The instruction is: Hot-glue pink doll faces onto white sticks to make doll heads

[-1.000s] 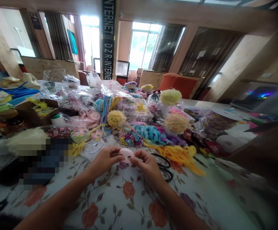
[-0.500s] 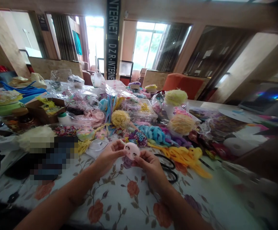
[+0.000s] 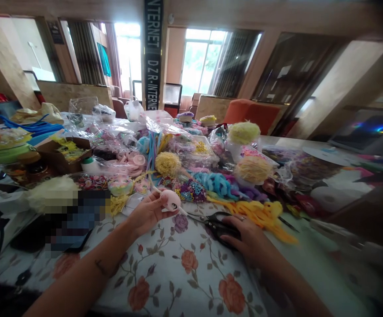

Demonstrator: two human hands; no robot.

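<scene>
My left hand [image 3: 150,212] pinches a pale pink doll head [image 3: 171,200] with a painted face, holding it just above the flowered cloth. The head is turned partly sideways; one dark eye shows, and white strips stick out at its ends. My right hand [image 3: 246,233] is on the black handles of a pair of scissors [image 3: 216,224], fingers over the upper loop and thumb by the lower one. The scissor blades point left towards the doll head. Just beyond the hands lie a bag of small coloured bows [image 3: 191,190] and a strip of yellow fabric [image 3: 254,213].
A flowered tablecloth [image 3: 165,255] covers the near side. A phone [image 3: 79,224], partly blurred out, lies at left by a cream fluffy ball [image 3: 53,193]. Behind are blue-purple yarn [image 3: 214,185], a yellow pompom [image 3: 167,164], a cardboard box [image 3: 62,158] and several plastic bags.
My right hand has let go of the doll head and moved right onto the scissors. My left hand now holds the head alone, tilted and moved slightly left.
</scene>
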